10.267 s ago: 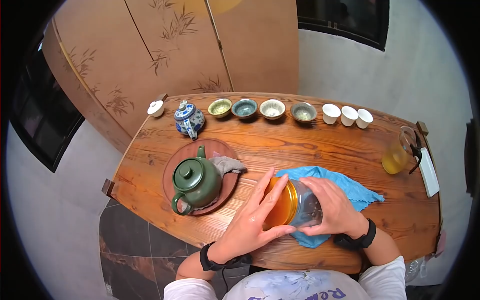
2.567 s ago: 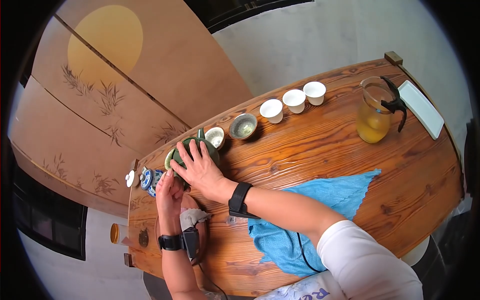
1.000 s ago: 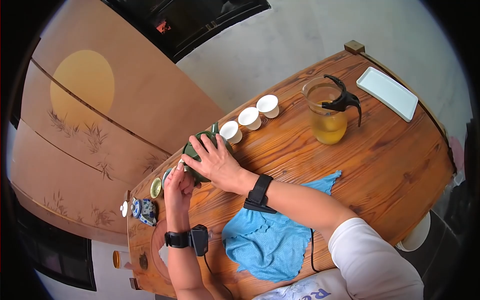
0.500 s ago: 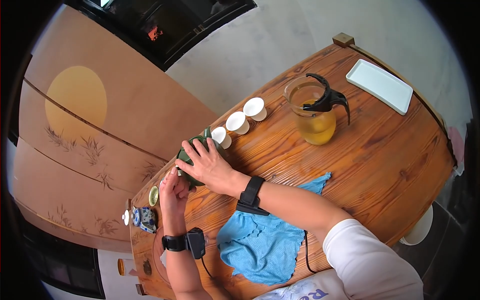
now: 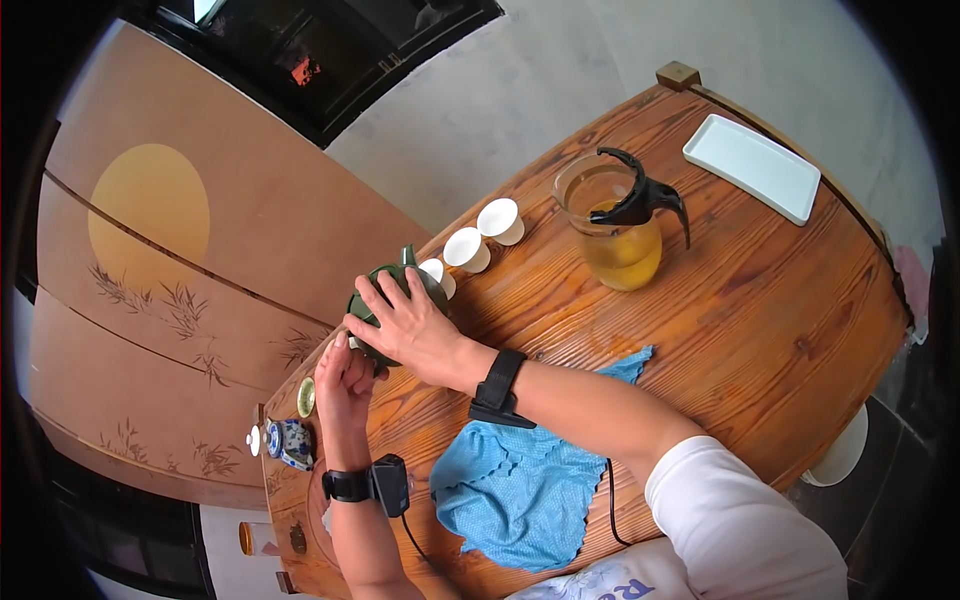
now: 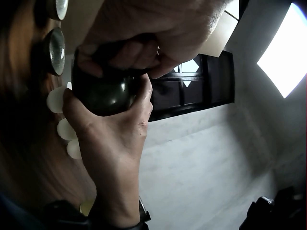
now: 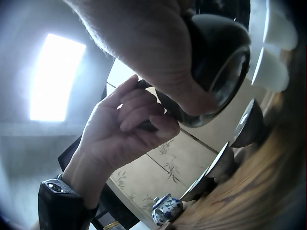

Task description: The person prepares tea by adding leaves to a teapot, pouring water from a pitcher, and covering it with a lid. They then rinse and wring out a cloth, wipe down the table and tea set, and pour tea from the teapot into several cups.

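Observation:
A dark green teapot (image 6: pixel 103 93) is held in the air by both hands, tilted, its underside partly facing the right wrist camera. My left hand (image 5: pixel 345 385) has its fingers curled round the teapot's handle. Spread over the lid and side is my right hand (image 5: pixel 408 325), its thumb on the body near the base in the right wrist view. The spout (image 5: pixel 408 256) points away toward the table's far edge. Beside the pot stand several white cups (image 5: pixel 467 250); the closest is partly hidden behind it. Small glazed bowls (image 7: pixel 247 124) continue the row.
A glass pitcher (image 5: pixel 625 255) of yellow liquid stands right of the cups, before a white tray (image 5: pixel 755 165). A crumpled blue cloth (image 5: pixel 520 490) lies near the body. A blue-and-white teapot (image 5: pixel 290 443) and an orange-lidded jar (image 5: pixel 255 538) are at the left end.
The jar earlier in both hands is now at the table's left end. The green teapot has left its round tray and moved rightward along the row, from the bowls to the white cups.

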The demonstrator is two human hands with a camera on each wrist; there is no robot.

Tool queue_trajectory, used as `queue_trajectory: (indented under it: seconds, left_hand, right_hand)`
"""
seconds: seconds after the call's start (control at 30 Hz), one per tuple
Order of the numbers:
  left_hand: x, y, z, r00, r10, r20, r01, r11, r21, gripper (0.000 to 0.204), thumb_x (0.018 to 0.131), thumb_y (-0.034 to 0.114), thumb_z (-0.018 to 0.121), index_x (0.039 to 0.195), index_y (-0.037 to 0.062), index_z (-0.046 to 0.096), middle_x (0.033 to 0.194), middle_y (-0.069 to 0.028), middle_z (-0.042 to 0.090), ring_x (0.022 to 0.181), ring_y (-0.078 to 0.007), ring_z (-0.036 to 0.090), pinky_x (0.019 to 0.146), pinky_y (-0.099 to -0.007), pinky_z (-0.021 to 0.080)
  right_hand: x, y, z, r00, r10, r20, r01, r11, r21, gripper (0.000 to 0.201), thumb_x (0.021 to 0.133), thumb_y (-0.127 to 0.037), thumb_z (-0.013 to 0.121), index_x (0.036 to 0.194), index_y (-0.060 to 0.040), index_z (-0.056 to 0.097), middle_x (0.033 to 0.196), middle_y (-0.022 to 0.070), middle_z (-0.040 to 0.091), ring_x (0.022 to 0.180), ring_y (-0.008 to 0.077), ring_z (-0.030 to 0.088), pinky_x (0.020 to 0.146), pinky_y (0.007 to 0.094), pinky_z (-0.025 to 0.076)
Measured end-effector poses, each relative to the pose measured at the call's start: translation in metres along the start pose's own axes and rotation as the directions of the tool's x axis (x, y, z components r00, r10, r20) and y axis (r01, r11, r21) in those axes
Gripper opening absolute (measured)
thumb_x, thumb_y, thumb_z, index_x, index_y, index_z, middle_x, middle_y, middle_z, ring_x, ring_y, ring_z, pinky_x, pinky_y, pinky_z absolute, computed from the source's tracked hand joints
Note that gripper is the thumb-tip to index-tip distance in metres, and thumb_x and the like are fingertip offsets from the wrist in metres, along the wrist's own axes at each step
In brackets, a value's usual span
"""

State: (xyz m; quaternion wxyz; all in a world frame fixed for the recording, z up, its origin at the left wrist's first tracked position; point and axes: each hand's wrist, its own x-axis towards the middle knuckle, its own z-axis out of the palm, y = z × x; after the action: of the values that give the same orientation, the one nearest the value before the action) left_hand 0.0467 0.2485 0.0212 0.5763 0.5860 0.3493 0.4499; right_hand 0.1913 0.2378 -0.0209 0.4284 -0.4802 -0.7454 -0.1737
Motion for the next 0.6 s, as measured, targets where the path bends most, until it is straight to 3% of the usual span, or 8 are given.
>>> queue_trajectory:
  seconds: [0.1, 0.17, 0.4, 0.47, 0.6]
  left_hand:
    - [0.004, 0.004, 0.009, 0.999, -0.028, 0.036, 0.028, 1.0, 0.01, 0.032, 0.091, 0.024, 0.041, 0.061, 0.0152, 0.034, 0.046, 0.0067, 0.022, 0.041, -0.0048, 0.022, 0.043, -0.0233, 0.034]
    - [0.008, 0.003, 0.013, 0.996, -0.046, 0.071, 0.047, 0.999, -0.024, 0.025, 0.09, 0.022, 0.045, 0.068, 0.0118, 0.04, 0.047, 0.006, 0.025, 0.04, -0.006, 0.027, 0.046, -0.0276, 0.04]
    - [0.02, -0.005, 0.021, 0.992, -0.089, 0.088, 0.093, 0.995, -0.039, 0.022, 0.09, 0.022, 0.045, 0.071, 0.0114, 0.043, 0.047, 0.0064, 0.025, 0.04, -0.0051, 0.025, 0.043, -0.0245, 0.036]
    - [0.019, -0.005, 0.025, 0.993, -0.099, 0.064, 0.096, 0.994, 0.046, 0.032, 0.09, 0.027, 0.043, 0.061, 0.016, 0.034, 0.046, 0.0066, 0.021, 0.041, -0.0054, 0.023, 0.043, -0.0264, 0.037]
    - [0.019, -0.006, 0.026, 0.995, -0.073, 0.067, 0.07, 0.997, 0.035, 0.034, 0.09, 0.027, 0.043, 0.059, 0.0162, 0.034, 0.046, 0.0066, 0.021, 0.041, -0.0054, 0.023, 0.044, -0.0268, 0.039]
  right_hand:
    - [-0.002, 0.006, -0.007, 1.0, 0.017, 0.018, -0.016, 0.999, -0.031, 0.057, 0.065, -0.015, 0.065, 0.118, -0.0134, 0.045, 0.125, 0.0207, 0.032, 0.113, 0.0362, 0.034, 0.091, 0.053, 0.031]
    - [-0.005, 0.01, -0.008, 0.999, 0.036, -0.01, -0.036, 0.996, -0.077, 0.056, 0.066, -0.014, 0.064, 0.118, -0.0133, 0.045, 0.125, 0.0208, 0.032, 0.113, 0.0361, 0.034, 0.09, 0.0522, 0.032]
    - [-0.011, 0.025, -0.011, 0.998, 0.059, 0.002, -0.058, 0.996, -0.064, 0.056, 0.066, -0.013, 0.064, 0.118, -0.0131, 0.045, 0.125, 0.0209, 0.033, 0.111, 0.0355, 0.036, 0.09, 0.0513, 0.032]
    - [-0.011, 0.026, -0.013, 0.998, 0.058, 0.018, -0.056, 0.996, -0.068, 0.055, 0.065, -0.013, 0.064, 0.117, -0.013, 0.046, 0.124, 0.0207, 0.033, 0.111, 0.0351, 0.036, 0.09, 0.0514, 0.032]
    - [-0.01, 0.028, -0.018, 0.999, 0.048, 0.022, -0.047, 0.997, -0.067, 0.055, 0.064, -0.013, 0.064, 0.116, -0.0129, 0.046, 0.123, 0.0203, 0.034, 0.111, 0.0347, 0.036, 0.09, 0.0517, 0.032]
